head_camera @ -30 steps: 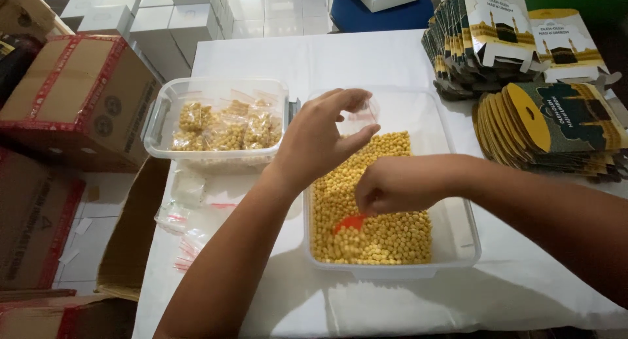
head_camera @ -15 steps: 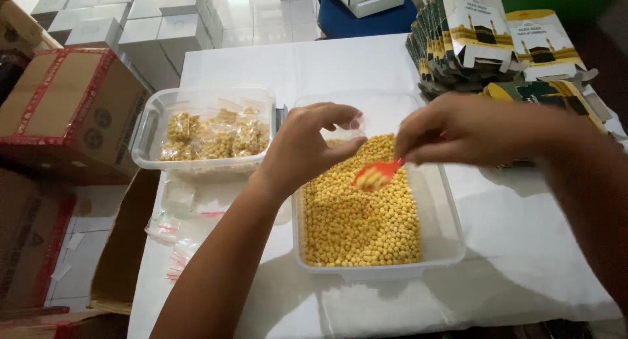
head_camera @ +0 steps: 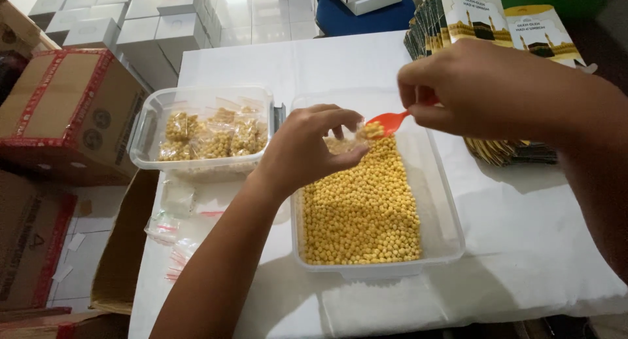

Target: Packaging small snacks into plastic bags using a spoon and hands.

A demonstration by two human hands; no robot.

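The left hand [head_camera: 307, 149] hides most of the small clear bag [head_camera: 345, 141] it pinches.

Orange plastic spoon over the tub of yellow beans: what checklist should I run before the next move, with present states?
1. Right hand grips the orange plastic spoon: ok.
2. Spoon is loaded with beans: ok.
3. Left hand pinches a small clear plastic bag under the spoon tip: ok.
4. Bag mouth is open: cannot tell.
5. Bag is above the clear rectangular tub of yellow beans, so spills fall back: ok.
6. Second clear tub of filled bags stands beside it, within reach: ok.
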